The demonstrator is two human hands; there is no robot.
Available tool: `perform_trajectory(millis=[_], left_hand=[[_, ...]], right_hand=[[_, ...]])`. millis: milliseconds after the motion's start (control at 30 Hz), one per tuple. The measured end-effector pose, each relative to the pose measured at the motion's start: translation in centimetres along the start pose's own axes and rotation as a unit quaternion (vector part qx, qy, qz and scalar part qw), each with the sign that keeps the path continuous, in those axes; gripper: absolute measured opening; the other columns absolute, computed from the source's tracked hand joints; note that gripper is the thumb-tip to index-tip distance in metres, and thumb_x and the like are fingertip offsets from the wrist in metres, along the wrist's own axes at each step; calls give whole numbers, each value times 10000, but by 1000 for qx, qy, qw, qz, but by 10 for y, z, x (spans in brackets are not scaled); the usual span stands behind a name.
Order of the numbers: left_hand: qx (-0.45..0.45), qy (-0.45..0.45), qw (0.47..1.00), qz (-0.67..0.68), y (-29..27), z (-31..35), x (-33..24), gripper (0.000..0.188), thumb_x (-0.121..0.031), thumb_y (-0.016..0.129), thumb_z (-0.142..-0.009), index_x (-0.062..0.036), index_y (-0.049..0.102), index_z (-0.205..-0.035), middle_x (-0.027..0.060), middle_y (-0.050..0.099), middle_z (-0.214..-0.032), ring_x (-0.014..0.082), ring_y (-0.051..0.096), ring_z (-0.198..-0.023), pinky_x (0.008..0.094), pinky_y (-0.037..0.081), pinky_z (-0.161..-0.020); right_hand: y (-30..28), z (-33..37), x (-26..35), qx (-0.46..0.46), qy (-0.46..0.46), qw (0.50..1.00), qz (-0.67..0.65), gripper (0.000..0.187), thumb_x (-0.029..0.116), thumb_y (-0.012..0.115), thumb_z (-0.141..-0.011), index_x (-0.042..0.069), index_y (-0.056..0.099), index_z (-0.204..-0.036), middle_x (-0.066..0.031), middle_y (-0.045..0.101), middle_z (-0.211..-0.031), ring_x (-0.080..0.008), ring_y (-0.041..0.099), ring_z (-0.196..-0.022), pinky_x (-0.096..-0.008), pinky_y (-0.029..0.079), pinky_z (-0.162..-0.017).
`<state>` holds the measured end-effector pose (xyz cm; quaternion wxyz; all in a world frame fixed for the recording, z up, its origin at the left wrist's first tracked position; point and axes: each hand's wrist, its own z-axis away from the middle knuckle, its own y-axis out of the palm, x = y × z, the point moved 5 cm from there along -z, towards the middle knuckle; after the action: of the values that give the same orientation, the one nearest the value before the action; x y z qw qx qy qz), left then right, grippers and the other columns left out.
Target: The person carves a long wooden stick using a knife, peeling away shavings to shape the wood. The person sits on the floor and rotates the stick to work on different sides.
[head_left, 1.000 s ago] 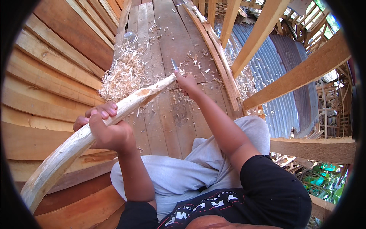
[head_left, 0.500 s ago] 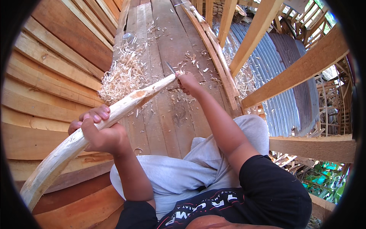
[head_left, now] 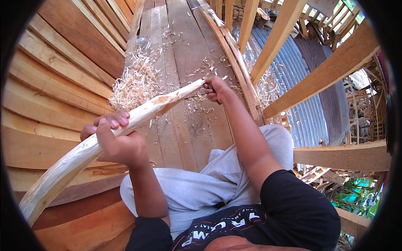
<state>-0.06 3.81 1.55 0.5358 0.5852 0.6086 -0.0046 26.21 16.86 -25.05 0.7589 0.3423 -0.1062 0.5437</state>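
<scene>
A long, pale, peeled wooden pole (head_left: 163,101) runs slantwise from the lower left up to the middle, with a brownish patch near its narrow far end. My left hand (head_left: 121,144) is wrapped round its middle, thumb on the near side and fingers over the top. At the narrow tip, my right hand (head_left: 216,89) is closed on a knife (head_left: 205,85). Only a dark bit of the knife shows now; its blade is hidden or seen edge-on beside the pole's tip.
Plank flooring (head_left: 184,138) lies beneath, with a heap of curled wood shavings (head_left: 138,83) beyond the pole. A small clear container (head_left: 141,42) stands by the heap. Board walling (head_left: 50,92) rises on the left; wooden posts (head_left: 276,37) and corrugated metal sheets (head_left: 299,104) are on the right.
The pole's tip and my right hand have shifted slightly right. My left hand has moved a little right and up with the pole. The blade, visible before, no longer shows clearly.
</scene>
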Motion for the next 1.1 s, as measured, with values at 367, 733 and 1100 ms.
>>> perform_trajectory(millis=[367, 733, 1100], left_hand=[[-28, 0, 999, 34, 2, -2, -34, 223, 25, 485, -781, -175, 427, -860, 2, 395, -589, 103, 411, -478, 283, 421, -510], [-30, 17, 999, -6, -5, -14, -39, 211, 16, 518, -766, -146, 431, -870, -5, 386, -580, 109, 397, -496, 275, 415, -538], [10, -19, 1000, -7, -6, -13, -32, 218, 31, 505, -765, -138, 422, -873, -9, 403, -631, 102, 403, -540, 287, 422, -554]], right_hand=[[-108, 14, 35, -485, -253, 748, 375, 394, 381, 571, -872, 7, 628, -766, -92, 577, -627, -179, 491, -445, -349, 386, -430], [-81, 71, 84, -436, -375, 802, 164, 553, 449, 526, -932, -66, 628, -756, -143, 604, -643, -235, 573, -509, -373, 433, -468], [-24, 55, 36, -195, -318, 888, 269, 274, 187, 535, -828, -22, 635, -974, -128, 608, -690, -196, 577, -511, -349, 451, -460]])
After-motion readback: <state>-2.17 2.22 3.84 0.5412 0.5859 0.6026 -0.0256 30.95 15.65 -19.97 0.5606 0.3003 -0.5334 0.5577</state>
